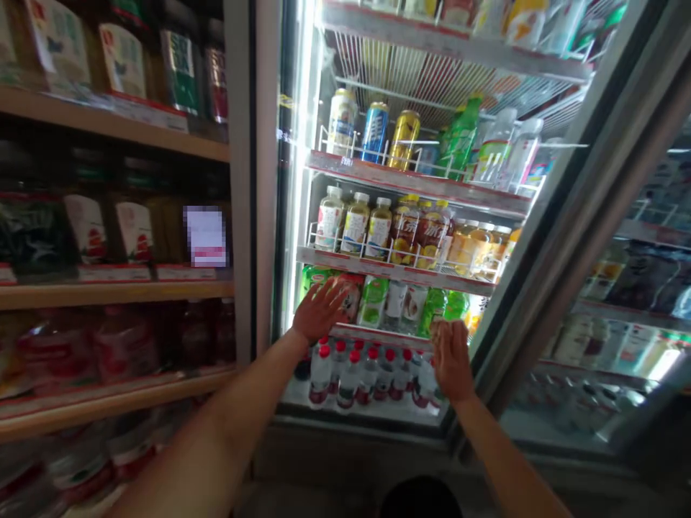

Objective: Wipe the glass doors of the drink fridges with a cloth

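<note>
I face an open drinks fridge with lit wire shelves. My left hand [319, 309] reaches into the third shelf with its fingers stretched out, next to a red-labelled bottle [350, 293] and green-labelled bottles [372, 301]; it holds nothing I can see. My right hand [451, 358] is flat and open in front of the lower right of the fridge, just above the red-capped water bottles [350, 370] on the bottom shelf. Above stand juice bottles [378, 226] and a row of cans [375, 132].
The open glass fridge door [604, 237] swings out to the right, close to my right arm. Wooden shelves [113, 291] with boxes and bottles fill the left side. A dark rounded shape [418, 498] lies at the bottom edge.
</note>
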A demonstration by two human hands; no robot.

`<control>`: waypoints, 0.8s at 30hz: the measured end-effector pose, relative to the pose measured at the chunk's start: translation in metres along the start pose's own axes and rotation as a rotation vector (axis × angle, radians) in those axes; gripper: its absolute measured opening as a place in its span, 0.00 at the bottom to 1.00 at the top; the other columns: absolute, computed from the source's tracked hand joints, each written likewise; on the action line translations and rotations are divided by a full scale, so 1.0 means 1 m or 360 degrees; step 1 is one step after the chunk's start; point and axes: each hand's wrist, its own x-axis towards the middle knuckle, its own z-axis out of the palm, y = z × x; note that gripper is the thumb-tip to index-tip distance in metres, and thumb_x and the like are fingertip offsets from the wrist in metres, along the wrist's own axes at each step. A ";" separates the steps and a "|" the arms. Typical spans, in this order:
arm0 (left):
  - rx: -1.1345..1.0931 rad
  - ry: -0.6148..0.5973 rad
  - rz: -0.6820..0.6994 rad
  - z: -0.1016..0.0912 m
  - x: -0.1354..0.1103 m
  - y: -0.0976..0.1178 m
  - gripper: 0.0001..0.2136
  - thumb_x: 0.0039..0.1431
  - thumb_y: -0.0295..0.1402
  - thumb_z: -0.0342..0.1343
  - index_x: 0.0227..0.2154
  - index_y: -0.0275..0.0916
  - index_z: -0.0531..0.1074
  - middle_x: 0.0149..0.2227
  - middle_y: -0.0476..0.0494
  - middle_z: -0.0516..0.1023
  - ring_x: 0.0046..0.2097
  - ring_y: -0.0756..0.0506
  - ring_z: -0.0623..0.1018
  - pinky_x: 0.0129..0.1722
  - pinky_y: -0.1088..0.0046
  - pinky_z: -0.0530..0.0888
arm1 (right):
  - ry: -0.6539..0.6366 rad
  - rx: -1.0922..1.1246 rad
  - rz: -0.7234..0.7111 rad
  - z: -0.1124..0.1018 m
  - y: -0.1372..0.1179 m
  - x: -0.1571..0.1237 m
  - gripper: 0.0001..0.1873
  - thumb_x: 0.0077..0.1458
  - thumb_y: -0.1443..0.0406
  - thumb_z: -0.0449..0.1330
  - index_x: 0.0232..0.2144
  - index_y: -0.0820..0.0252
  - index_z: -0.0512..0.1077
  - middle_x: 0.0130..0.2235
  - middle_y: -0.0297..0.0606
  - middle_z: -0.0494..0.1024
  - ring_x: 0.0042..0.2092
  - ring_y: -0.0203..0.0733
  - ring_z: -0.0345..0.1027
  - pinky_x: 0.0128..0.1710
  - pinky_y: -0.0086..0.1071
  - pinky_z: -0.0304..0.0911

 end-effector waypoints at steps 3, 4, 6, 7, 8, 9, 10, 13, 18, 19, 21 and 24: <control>-0.0024 -0.0010 -0.0029 0.005 -0.003 0.002 0.25 0.68 0.36 0.48 0.67 0.47 0.58 0.66 0.44 0.65 0.71 0.43 0.57 0.72 0.60 0.48 | 0.0030 -0.0046 -0.0090 -0.004 0.014 0.012 0.38 0.64 0.72 0.49 0.72 0.52 0.43 0.71 0.49 0.52 0.72 0.57 0.46 0.66 0.59 0.59; -0.0020 -0.0020 -0.0030 0.005 -0.003 0.002 0.25 0.68 0.36 0.48 0.67 0.47 0.58 0.66 0.44 0.65 0.71 0.43 0.57 0.72 0.60 0.48 | 0.0085 -0.0055 -0.0087 -0.006 0.021 0.022 0.37 0.64 0.72 0.48 0.72 0.51 0.45 0.70 0.49 0.55 0.71 0.55 0.48 0.66 0.57 0.60; 0.0012 -0.0022 -0.0023 0.005 -0.004 0.003 0.25 0.68 0.36 0.48 0.67 0.47 0.58 0.66 0.44 0.65 0.71 0.43 0.57 0.72 0.60 0.47 | 0.0228 -0.0072 -0.0025 -0.009 0.030 0.044 0.35 0.65 0.72 0.49 0.71 0.51 0.49 0.68 0.50 0.59 0.70 0.54 0.53 0.65 0.55 0.61; 0.0024 -0.0018 -0.0016 0.005 -0.004 0.003 0.25 0.68 0.36 0.47 0.67 0.46 0.58 0.66 0.44 0.65 0.71 0.43 0.57 0.72 0.60 0.47 | 0.0296 -0.0077 0.0012 -0.009 0.031 0.053 0.33 0.65 0.71 0.50 0.70 0.52 0.51 0.68 0.50 0.60 0.69 0.53 0.55 0.65 0.54 0.61; 0.0025 -0.0009 -0.0007 0.005 -0.004 0.003 0.25 0.69 0.36 0.47 0.68 0.46 0.57 0.67 0.44 0.65 0.72 0.43 0.56 0.72 0.59 0.47 | 0.0344 -0.0076 0.0039 -0.009 0.030 0.060 0.32 0.65 0.71 0.51 0.69 0.52 0.54 0.68 0.50 0.60 0.68 0.53 0.57 0.64 0.53 0.62; 0.0013 0.0004 -0.0001 0.005 -0.004 0.003 0.26 0.69 0.36 0.47 0.68 0.46 0.56 0.67 0.44 0.65 0.72 0.43 0.55 0.72 0.59 0.47 | 0.0378 -0.0073 0.0059 -0.008 0.027 0.065 0.31 0.65 0.70 0.51 0.68 0.52 0.57 0.68 0.50 0.60 0.68 0.52 0.57 0.64 0.53 0.62; -0.0011 0.0017 0.0003 0.005 -0.004 0.003 0.26 0.69 0.36 0.47 0.68 0.46 0.55 0.67 0.44 0.64 0.72 0.43 0.55 0.72 0.59 0.47 | 0.0398 -0.0068 0.0069 -0.008 0.023 0.069 0.29 0.65 0.70 0.52 0.67 0.52 0.59 0.68 0.49 0.60 0.68 0.52 0.57 0.64 0.53 0.62; -0.0089 -0.0002 -0.0016 0.004 -0.003 0.004 0.27 0.69 0.35 0.47 0.69 0.47 0.53 0.68 0.44 0.62 0.72 0.43 0.54 0.72 0.59 0.49 | 0.0408 -0.0053 0.0058 -0.009 0.015 0.088 0.27 0.66 0.69 0.52 0.66 0.53 0.62 0.69 0.48 0.59 0.69 0.52 0.55 0.64 0.54 0.62; -0.0077 -0.0066 -0.0039 0.000 -0.002 0.006 0.26 0.68 0.36 0.48 0.68 0.46 0.56 0.67 0.43 0.64 0.71 0.43 0.57 0.72 0.59 0.49 | 0.0467 0.0053 0.0074 -0.012 0.007 0.134 0.25 0.68 0.66 0.49 0.66 0.55 0.62 0.68 0.48 0.61 0.70 0.52 0.53 0.67 0.54 0.58; -0.0068 -0.0062 -0.0036 -0.001 -0.002 0.006 0.26 0.68 0.36 0.49 0.68 0.46 0.56 0.67 0.43 0.64 0.71 0.42 0.57 0.72 0.59 0.49 | 0.0492 0.0091 0.0079 -0.010 0.003 0.137 0.26 0.68 0.66 0.48 0.66 0.55 0.61 0.68 0.47 0.60 0.70 0.52 0.52 0.67 0.55 0.57; -0.0035 -0.0046 -0.0025 -0.001 -0.002 0.006 0.26 0.68 0.36 0.48 0.68 0.45 0.57 0.67 0.42 0.64 0.71 0.42 0.57 0.72 0.59 0.49 | 0.0491 0.0158 0.0055 -0.006 -0.008 0.136 0.27 0.68 0.67 0.47 0.67 0.53 0.59 0.69 0.47 0.59 0.71 0.52 0.51 0.67 0.56 0.57; 0.0043 0.0040 0.0021 0.000 -0.002 0.007 0.25 0.69 0.36 0.48 0.67 0.43 0.59 0.66 0.42 0.65 0.72 0.43 0.56 0.72 0.59 0.47 | 0.0393 0.0195 -0.0004 0.001 -0.027 0.127 0.27 0.68 0.67 0.47 0.67 0.53 0.60 0.67 0.47 0.61 0.71 0.52 0.51 0.67 0.57 0.58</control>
